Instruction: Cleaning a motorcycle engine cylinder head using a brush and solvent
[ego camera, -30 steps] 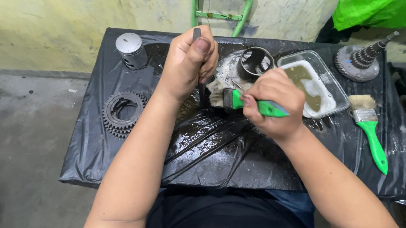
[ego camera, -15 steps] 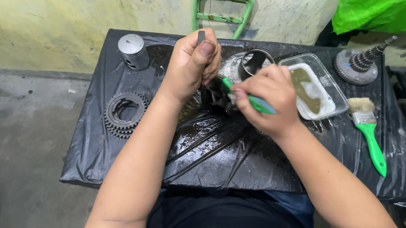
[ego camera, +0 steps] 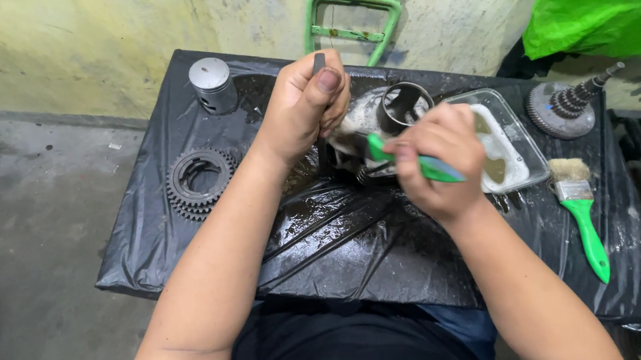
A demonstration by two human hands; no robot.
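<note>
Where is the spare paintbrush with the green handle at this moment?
In the head view, the green-handled paintbrush lies on the black plastic sheet at the right side, just right of the clear plastic tray and below the round geared shaft part.

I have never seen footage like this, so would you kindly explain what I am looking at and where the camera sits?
There is no machine here: a person works with two bare hands, and the camera is worn on their head, looking down along both forearms. The work surface is a small table covered in wet black plastic sheet. The left hand grips the top of a greasy metal engine part with a round opening. The right hand holds a green-handled brush against that part. Around them lie a stack of gear wheels, a grey piston, a clear plastic tray of murky liquid, a geared shaft and a spare paintbrush with a green handle.
</note>
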